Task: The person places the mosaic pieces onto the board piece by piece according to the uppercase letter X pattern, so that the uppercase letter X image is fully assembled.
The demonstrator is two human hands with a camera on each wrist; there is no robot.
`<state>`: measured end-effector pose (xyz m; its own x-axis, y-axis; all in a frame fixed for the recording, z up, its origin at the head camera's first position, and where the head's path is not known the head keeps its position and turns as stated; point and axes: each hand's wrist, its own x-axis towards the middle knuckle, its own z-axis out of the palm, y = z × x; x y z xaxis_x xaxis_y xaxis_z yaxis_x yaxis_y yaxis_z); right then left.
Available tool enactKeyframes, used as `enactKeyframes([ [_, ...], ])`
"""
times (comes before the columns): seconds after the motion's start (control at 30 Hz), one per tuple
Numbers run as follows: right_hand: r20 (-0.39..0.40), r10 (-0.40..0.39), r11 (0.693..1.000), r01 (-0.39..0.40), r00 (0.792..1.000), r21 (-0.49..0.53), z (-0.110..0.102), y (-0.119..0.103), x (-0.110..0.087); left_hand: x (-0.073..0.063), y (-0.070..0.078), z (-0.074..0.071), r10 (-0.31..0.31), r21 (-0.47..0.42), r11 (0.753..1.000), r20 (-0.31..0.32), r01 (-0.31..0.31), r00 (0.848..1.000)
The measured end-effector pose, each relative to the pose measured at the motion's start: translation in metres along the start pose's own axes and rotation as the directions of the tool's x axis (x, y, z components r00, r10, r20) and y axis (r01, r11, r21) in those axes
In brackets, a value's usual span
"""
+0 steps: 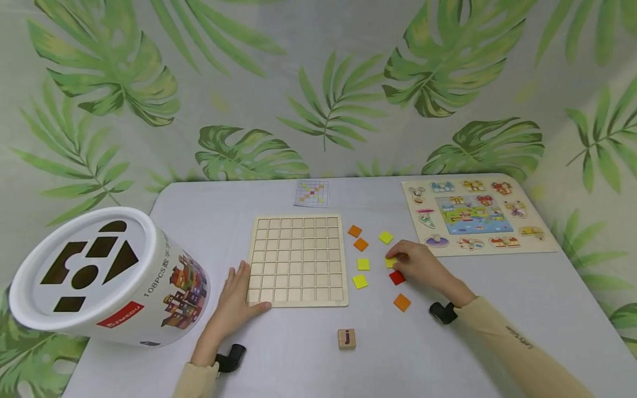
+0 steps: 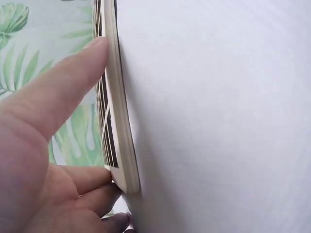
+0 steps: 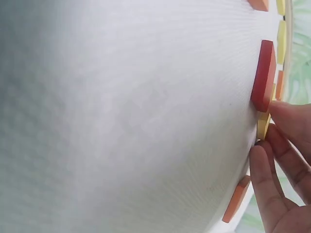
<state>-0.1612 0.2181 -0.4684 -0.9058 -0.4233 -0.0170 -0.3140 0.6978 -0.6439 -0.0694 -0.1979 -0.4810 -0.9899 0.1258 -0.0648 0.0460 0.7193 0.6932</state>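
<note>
A square wooden grid board [image 1: 297,260] lies on the table. My left hand [image 1: 236,301] rests at its front left corner, fingers along the left side and thumb on the front edge; the left wrist view shows the thumb [image 2: 80,73] against the rim. To the right of the board, my right hand [image 1: 420,266] pinches a yellow tile [image 3: 263,125] between thumb and fingers, low at the tabletop. Just in front of that tile lies a red tile [image 1: 397,277]. Around them are several loose tiles, among them a yellow tile [image 1: 385,237] and an orange tile [image 1: 402,302].
Behind the board lies a pattern card [image 1: 312,193] with coloured squares. A picture puzzle board [image 1: 534,244] occupies the back right. At the left stands a big white bucket [image 1: 164,287] with a shape-hole lid. A wooden letter block [image 1: 346,339] sits near the front.
</note>
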Motion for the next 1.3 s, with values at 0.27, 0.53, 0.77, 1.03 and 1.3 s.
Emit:
enactKeyframes([
  [0.27,0.042,-0.017,0.998,0.019,0.999,-0.054,-0.002,-0.001,0.004,-0.001,0.002,0.001,-0.019,-0.003,1.0,0.002,0.019,1.0],
  [0.53,0.025,-0.103,0.995,0.103,0.994,-0.016,-0.002,-0.017,0.023,-0.002,0.003,0.001,0.006,-0.015,1.0,-0.012,-0.006,1.0],
  [0.77,0.032,-0.283,0.959,0.282,0.959,0.027,0.014,-0.058,0.07,-0.002,0.001,0.002,0.019,-0.012,1.0,-0.023,-0.019,1.0],
  [1.03,0.093,-0.349,0.935,0.339,0.932,0.107,0.053,-0.11,0.132,-0.003,0.003,0.001,0.038,-0.01,0.999,-0.041,-0.038,0.998],
  [1.3,0.161,-0.297,0.955,0.293,0.941,0.05,0.093,-0.143,0.178,-0.002,0.0,0.001,0.02,-0.009,1.0,-0.013,-0.021,1.0],
])
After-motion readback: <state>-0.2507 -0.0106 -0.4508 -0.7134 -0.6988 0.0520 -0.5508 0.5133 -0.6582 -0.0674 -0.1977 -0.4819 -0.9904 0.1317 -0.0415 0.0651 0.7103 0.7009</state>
